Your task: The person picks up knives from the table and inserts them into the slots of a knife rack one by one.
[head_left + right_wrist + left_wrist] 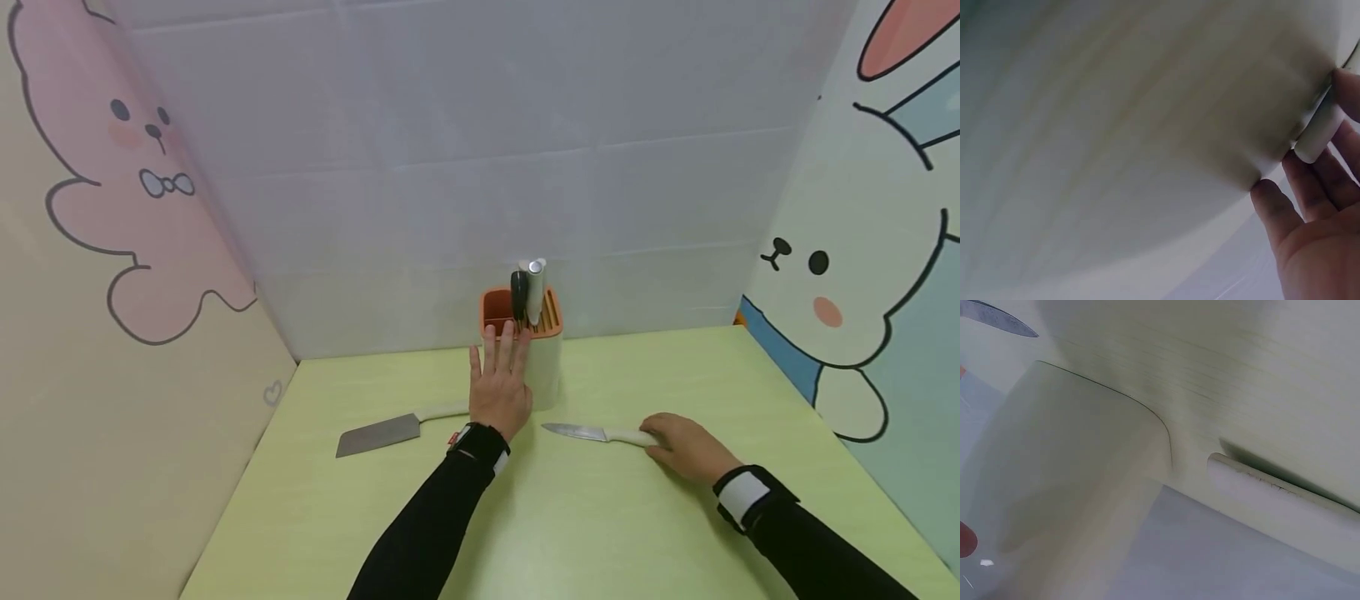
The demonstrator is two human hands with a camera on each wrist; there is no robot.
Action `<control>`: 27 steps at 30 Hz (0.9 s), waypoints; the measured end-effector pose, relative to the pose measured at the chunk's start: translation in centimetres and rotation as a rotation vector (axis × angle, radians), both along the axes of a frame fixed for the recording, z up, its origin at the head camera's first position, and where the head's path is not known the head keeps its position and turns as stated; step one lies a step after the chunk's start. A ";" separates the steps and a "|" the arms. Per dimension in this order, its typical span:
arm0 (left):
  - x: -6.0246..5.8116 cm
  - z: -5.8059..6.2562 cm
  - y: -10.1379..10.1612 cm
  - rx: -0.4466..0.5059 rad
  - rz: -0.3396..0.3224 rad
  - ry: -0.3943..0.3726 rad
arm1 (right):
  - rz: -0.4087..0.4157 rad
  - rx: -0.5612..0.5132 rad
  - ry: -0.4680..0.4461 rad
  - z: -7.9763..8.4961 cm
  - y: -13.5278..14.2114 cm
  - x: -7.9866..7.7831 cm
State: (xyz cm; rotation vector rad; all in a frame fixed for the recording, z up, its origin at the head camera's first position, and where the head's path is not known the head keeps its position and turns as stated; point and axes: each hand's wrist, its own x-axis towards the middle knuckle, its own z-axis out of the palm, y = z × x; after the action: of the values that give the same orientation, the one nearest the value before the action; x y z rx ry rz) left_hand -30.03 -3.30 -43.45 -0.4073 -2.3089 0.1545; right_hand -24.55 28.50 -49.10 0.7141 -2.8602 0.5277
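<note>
The small knife is lying low over the bench, to the right of the knife block, and its tip is pointing toward this block; whether the blade is touching the surface, I cannot tell. The right hand is pinching its pale handle near the end, with thumb and fingers closing on opposite sides, and this is probably keeping the skin away from the edge. The left hand is not grasping: its fingers are stretching straight, a little apart, and are resting against the front of the block, perhaps for steadying it. In the block's top, a black handle and a pale handle are standing up. Farther left, the cleaver is lying flat, its handle ending just beside the block.
</note>
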 end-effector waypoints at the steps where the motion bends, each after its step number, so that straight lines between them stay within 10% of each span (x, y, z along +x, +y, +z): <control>1: 0.0 0.0 0.0 0.000 -0.001 -0.007 | -0.003 0.005 0.002 0.0 0.1 -0.1; 27: -0.3 -0.2 0.0 0.026 -0.033 -0.006 | -0.152 -0.068 -0.071 0.2 6.5 -0.7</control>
State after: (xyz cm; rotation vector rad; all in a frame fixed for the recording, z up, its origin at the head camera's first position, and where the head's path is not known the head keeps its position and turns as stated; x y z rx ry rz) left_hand -30.30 -3.33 -43.63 -0.4325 -2.3065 0.1073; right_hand -25.27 34.98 -48.90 0.4711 -2.9144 0.6356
